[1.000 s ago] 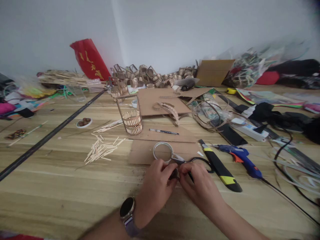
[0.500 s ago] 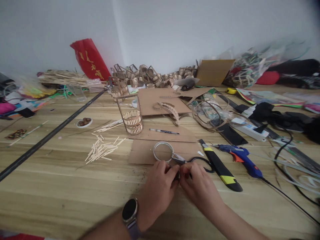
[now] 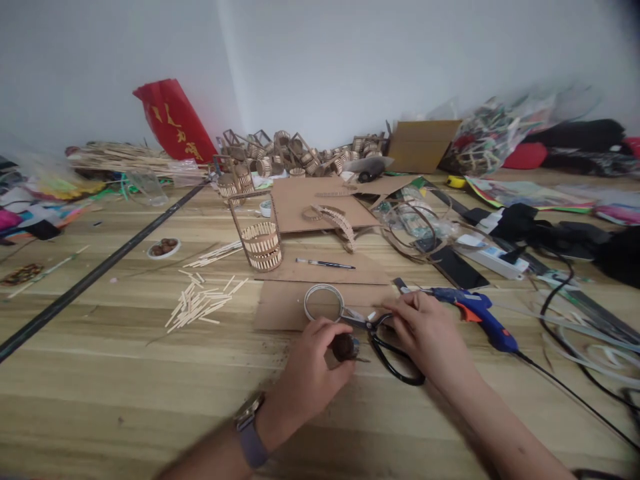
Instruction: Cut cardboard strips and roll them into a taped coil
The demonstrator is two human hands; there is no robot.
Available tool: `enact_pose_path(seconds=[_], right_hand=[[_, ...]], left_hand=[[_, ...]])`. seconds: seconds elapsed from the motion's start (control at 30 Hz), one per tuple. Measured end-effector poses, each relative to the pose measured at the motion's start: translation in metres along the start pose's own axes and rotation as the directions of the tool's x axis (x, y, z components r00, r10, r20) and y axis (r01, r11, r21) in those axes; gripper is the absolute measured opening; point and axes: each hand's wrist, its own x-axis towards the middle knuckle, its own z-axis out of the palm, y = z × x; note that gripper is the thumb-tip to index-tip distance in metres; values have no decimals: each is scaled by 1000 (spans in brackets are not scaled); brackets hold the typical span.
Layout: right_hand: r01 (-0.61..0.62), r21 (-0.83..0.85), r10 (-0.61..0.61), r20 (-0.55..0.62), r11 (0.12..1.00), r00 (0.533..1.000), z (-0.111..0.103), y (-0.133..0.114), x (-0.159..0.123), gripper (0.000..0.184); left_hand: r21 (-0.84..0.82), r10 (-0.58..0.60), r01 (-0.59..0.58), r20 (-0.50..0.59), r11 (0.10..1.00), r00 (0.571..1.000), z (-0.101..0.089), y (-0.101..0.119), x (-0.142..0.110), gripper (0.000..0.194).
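Observation:
My left hand (image 3: 320,357) is closed around a small dark brown round piece (image 3: 344,347), held between thumb and fingers just above the table. My right hand (image 3: 423,330) has its fingertips pinched together; anything between them is too small to make out. Under and beside that hand lie black-handled scissors (image 3: 397,357), their blades reaching toward a roll of tape (image 3: 324,303). The right hand covers most of a black utility knife (image 3: 400,285). Behind the tape, a pen (image 3: 325,264) rests on cardboard (image 3: 280,303), beside a small slatted wooden bucket (image 3: 263,247) with a tall handle.
Loose short sticks (image 3: 197,305) lie to the left, with a small white bowl (image 3: 164,249) of brown balls behind them. A blue glue gun (image 3: 480,313) and its cord lie on the right. Several little buckets (image 3: 295,153) are heaped along the wall near a cardboard box (image 3: 425,143).
My hands, together before, have come apart. The right one has moved right and slightly up, over the utility knife. My left hand has opened out somewhat, exposing the dark round piece.

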Motion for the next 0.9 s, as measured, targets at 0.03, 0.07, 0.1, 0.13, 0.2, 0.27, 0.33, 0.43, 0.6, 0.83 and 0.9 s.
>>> enact_pose_path(seconds=[0.03, 0.07, 0.1, 0.13, 0.2, 0.27, 0.33, 0.43, 0.6, 0.83, 0.9], right_hand=[[3, 14, -3, -4, 1000, 1000, -2, 0, 1, 23], [14, 36, -13, -17, 999, 1000, -4, -2, 1, 22], [31, 63, -29, -38, 998, 999, -7, -5, 2, 22], [52, 97, -47, -58, 994, 997, -11, -9, 3, 20], [105, 212, -96, -55, 972, 994, -19, -19, 4, 14], [158, 380, -171, 2, 912, 985, -24, -28, 4, 11], [198, 503, -257, 50, 842, 965, -26, -37, 2, 9], [247, 527, -307, 28, 813, 951, -22, -44, -1, 10], [227, 493, -261, -1, 840, 965, -18, -47, -3, 11], [193, 552, -209, -35, 812, 977, -16, -49, -4, 14], [125, 594, -142, -19, 794, 990, -15, -50, -3, 18]], left_hand=[[-65, -31, 31, 9, 997, 999, -1, 1, 1, 41], [-122, -60, 61, 17, 991, 998, -2, 2, 1, 41], [-168, -84, 87, 22, 982, 996, -3, 3, 2, 42], [-203, -102, 105, 26, 974, 994, -3, 3, 2, 42], [-248, -122, 126, 30, 961, 992, -3, 3, 2, 41], [-280, -128, 131, 30, 951, 991, -2, 2, 2, 41], [-308, -122, 124, 26, 943, 992, -2, 2, 2, 40], [-335, -100, 103, 27, 937, 995, -1, 1, 2, 38], [-343, -56, 67, 44, 937, 997, 1, -1, 1, 35], [-282, 49, -37, 36, 959, 998, 2, -4, -1, 38], [-239, 90, -81, 27, 968, 996, 0, -3, 0, 37]])
